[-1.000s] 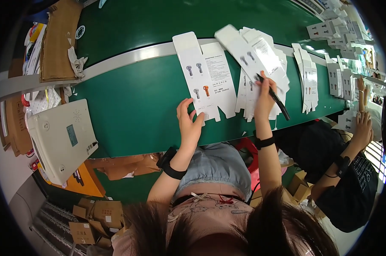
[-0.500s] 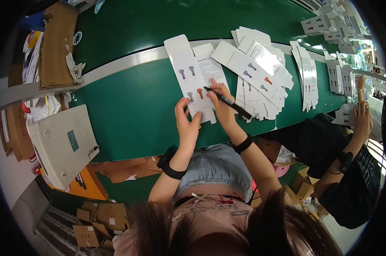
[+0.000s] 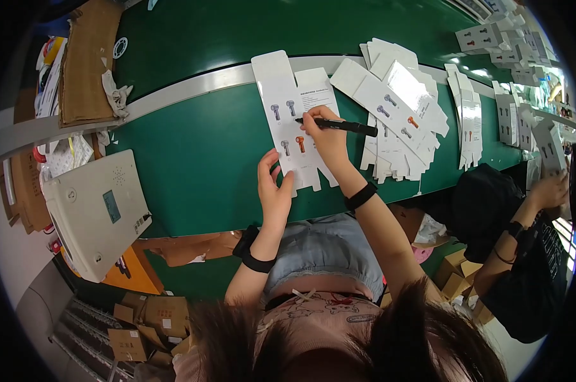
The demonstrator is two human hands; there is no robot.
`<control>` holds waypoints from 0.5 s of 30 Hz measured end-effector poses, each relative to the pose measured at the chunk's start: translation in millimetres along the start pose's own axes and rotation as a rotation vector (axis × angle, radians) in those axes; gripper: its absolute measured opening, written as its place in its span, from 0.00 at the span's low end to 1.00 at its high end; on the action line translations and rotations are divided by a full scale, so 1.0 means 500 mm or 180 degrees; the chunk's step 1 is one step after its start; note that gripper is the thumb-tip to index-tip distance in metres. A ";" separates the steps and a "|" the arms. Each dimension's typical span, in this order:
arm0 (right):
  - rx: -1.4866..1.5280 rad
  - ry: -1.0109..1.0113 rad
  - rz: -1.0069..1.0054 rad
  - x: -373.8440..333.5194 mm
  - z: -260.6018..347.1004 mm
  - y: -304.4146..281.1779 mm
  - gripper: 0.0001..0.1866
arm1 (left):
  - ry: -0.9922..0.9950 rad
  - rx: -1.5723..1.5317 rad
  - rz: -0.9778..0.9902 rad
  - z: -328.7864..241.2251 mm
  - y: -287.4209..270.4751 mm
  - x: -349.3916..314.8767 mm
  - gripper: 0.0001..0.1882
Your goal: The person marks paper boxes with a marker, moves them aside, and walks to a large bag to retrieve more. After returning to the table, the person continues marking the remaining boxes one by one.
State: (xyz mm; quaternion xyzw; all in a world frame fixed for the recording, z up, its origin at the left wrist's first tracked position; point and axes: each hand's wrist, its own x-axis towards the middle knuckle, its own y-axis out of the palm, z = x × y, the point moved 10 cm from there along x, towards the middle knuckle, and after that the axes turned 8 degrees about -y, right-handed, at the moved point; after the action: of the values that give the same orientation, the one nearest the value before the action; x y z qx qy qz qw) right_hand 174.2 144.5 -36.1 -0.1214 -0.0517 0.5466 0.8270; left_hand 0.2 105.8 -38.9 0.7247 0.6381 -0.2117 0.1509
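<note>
A flattened white carton [image 3: 294, 164] lies on the green table in front of me, printed with small grey and orange handheld devices. My left hand [image 3: 274, 186] steadies it by the lower left edge, fingers curled at the side and thumb on the card. Between the fingers of my right hand [image 3: 327, 141] is a black marker pen [image 3: 351, 127]. Its tip points left and is at the card, close to the upper pair of printed devices; whether it touches cannot be told.
Right of my hand lies a fanned pile of flattened cartons [image 3: 395, 114], with a smaller stack [image 3: 467, 121] beyond. A beige flat device with a small display [image 3: 100, 213] stands at the left. Far right, another person's hand [image 3: 549, 190] holds a white box [image 3: 548, 145].
My right hand has moved up the card, and the pen has swung to a flatter angle. My left hand stays at the carton's edge. The other person's hands have shifted, raising a box.
</note>
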 end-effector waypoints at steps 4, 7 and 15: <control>-0.0125 0.0036 0.0009 -0.001 -0.008 0.008 0.05 | 0.0018 0.0039 -0.0012 -0.001 -0.004 -0.001 0.20; -0.0304 -0.0035 0.0020 -0.001 0.001 0.011 0.05 | 0.0052 0.0068 -0.0012 -0.001 -0.005 -0.003 0.20; 0.0311 -0.0046 0.0247 -0.106 0.011 -0.003 0.04 | -0.0051 -0.0101 0.0024 0.009 -0.012 -0.001 0.21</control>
State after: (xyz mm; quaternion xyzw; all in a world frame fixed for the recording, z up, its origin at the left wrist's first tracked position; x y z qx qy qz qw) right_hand 153.3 95.9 -27.7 -0.0789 -0.0262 0.5809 0.8097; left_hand -6.4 104.0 -42.1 0.7229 0.6375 -0.2067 0.1682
